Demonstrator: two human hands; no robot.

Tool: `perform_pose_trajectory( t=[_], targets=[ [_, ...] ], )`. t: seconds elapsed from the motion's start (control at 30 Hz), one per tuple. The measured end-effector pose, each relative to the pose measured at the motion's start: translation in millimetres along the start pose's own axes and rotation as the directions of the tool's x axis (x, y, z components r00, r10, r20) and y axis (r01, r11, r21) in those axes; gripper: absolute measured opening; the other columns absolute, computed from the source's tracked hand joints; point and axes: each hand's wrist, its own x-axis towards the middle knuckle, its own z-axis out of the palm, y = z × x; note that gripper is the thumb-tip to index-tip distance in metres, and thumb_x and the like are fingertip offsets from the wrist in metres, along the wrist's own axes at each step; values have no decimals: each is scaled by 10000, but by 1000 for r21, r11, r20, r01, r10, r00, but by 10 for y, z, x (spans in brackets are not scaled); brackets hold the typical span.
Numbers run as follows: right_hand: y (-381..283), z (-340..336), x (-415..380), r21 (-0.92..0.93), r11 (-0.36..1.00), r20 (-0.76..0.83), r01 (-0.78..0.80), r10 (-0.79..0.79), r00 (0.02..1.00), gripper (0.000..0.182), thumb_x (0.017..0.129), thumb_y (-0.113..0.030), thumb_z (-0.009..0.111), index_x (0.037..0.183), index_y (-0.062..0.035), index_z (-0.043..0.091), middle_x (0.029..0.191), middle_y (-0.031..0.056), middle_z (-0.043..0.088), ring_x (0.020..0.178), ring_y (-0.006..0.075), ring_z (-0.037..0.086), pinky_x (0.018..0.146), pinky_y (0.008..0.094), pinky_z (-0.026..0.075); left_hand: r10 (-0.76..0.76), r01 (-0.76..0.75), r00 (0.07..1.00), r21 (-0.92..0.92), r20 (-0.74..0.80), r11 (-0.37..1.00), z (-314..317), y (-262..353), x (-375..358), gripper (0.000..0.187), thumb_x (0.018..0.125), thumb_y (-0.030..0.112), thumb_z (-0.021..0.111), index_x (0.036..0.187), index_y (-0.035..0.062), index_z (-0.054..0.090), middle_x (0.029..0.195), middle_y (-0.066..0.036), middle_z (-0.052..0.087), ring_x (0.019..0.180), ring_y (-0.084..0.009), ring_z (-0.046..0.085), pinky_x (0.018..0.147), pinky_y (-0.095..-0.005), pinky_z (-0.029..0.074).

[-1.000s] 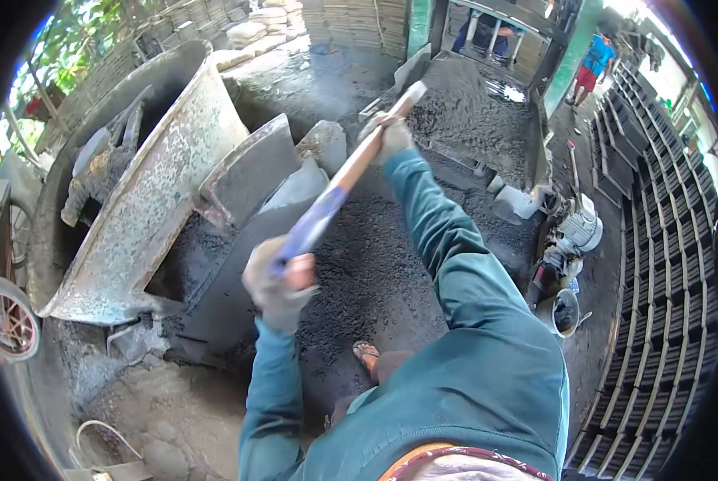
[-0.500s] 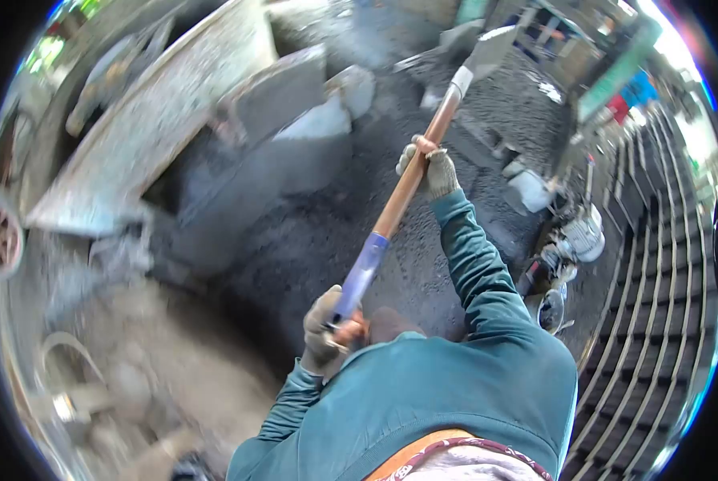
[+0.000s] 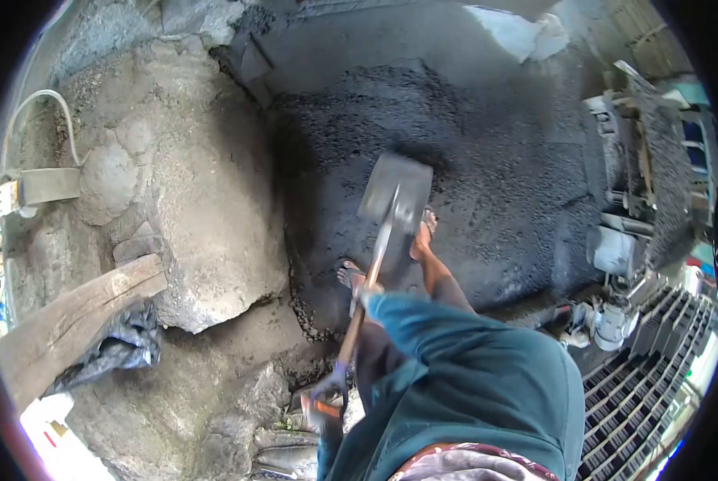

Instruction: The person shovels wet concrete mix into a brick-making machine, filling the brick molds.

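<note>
A shovel (image 3: 377,248) slants across the middle of the head view, its flat grey blade (image 3: 397,190) pointing away from me, near my feet, over dark, gritty material (image 3: 495,192). My right hand (image 3: 365,294), partly hidden by the teal sleeve, is closed around the wooden shaft. Lower down, near the purple-wrapped end of the handle, my left hand (image 3: 327,403) is closed on the grip; motion blurs it. The blade looks bare apart from dark smears. Both my feet, in sandals, stand either side of the shaft.
A large pale concrete block (image 3: 215,200) rises on the left, with a wooden beam (image 3: 78,329) and black plastic (image 3: 127,345) beside it. Machinery with a motor (image 3: 613,327) stands at right, near dark stacked racks (image 3: 647,385). A pale slab (image 3: 511,34) lies at the back.
My view has swung left and down. The shovel, earlier stretched forward toward the upper right, is now drawn back close to my feet, with both hands still on it.
</note>
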Motion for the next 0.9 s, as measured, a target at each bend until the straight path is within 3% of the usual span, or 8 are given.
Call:
perform_pose_trajectory(
  t=[0.07, 0.17, 0.23, 0.33, 0.37, 0.43, 0.53, 0.9],
  targets=[
    [-186, 363, -602, 29, 986, 62, 164, -165, 984, 226, 877, -67, 631, 1101, -35, 641, 871, 102, 672, 759, 243, 686, 613, 392, 565, -352, 358, 930, -43, 107, 933, -1450, -341, 502, 478, 1015, 542, 438, 865, 127, 622, 649, -19, 587, 562, -216, 563, 502, -397, 497],
    [-606, 527, -803, -158, 987, 30, 16, -12, 999, 201, 880, -81, 638, 1077, -38, 634, 816, 110, 654, 751, 259, 703, 592, 408, 573, -221, 242, 930, 39, -293, 969, -801, -92, 71, 446, 1012, 527, 443, 869, 127, 578, 572, -47, 501, 469, -221, 498, 398, -373, 423],
    [-749, 461, -543, -242, 962, -2, -130, 134, 991, 136, 900, -129, 635, 1013, -54, 619, 757, 103, 624, 705, 269, 684, 569, 429, 564, -68, 81, 992, 125, -104, 989, -539, -348, 302, 401, 1019, 480, 458, 961, 106, 591, 661, -47, 536, 526, -210, 523, 445, -370, 454],
    [-730, 53, 1134, 116, 934, 148, -339, 321, 935, 131, 934, -200, 613, 943, -74, 580, 727, 88, 585, 633, 278, 626, 539, 455, 538, -218, 204, 932, 77, 290, 976, 902, -657, 791, 303, 1029, 391, 506, 1043, 106, 606, 799, 5, 565, 636, -109, 538, 530, -327, 499],
    [-802, -30, 1618, 243, 872, 197, -425, 384, 902, 150, 945, -223, 605, 919, -80, 567, 717, 83, 572, 609, 281, 607, 529, 463, 529, -75, 75, 997, 6, 19, 997, 1882, -752, 647, 347, 1018, 455, 528, 932, 133, 627, 625, 36, 485, 504, -105, 490, 449, -318, 445],
    [-948, -121, 2206, 302, 884, 105, -358, 343, 934, 177, 948, -239, 601, 864, -96, 540, 701, 91, 529, 551, 284, 553, 544, 495, 526, -90, 83, 995, 172, 34, 982, 2588, -910, 762, 557, 974, 583, 551, 684, 109, 556, 499, -6, 418, 395, -162, 438, 381, -324, 363],
    [-857, -227, 2241, 324, 921, 32, -219, 220, 975, 135, 912, -191, 614, 844, -105, 535, 706, 107, 505, 529, 283, 530, 540, 505, 517, 17, -48, 990, 220, 141, 974, 2429, -1006, 688, 614, 952, 617, 561, 634, 93, 526, 495, -30, 443, 385, -180, 445, 376, -331, 363],
    [-1183, -1350, 293, 578, 812, 5, -74, 87, 996, 157, 922, -158, 599, 787, -130, 524, 615, 48, 498, 496, 252, 508, 474, 425, 455, -402, 358, 882, 206, 246, 911, 1447, -869, 355, 642, 924, 709, 466, 690, 115, 534, 476, -53, 466, 405, -260, 459, 418, -416, 388]
  ],
)
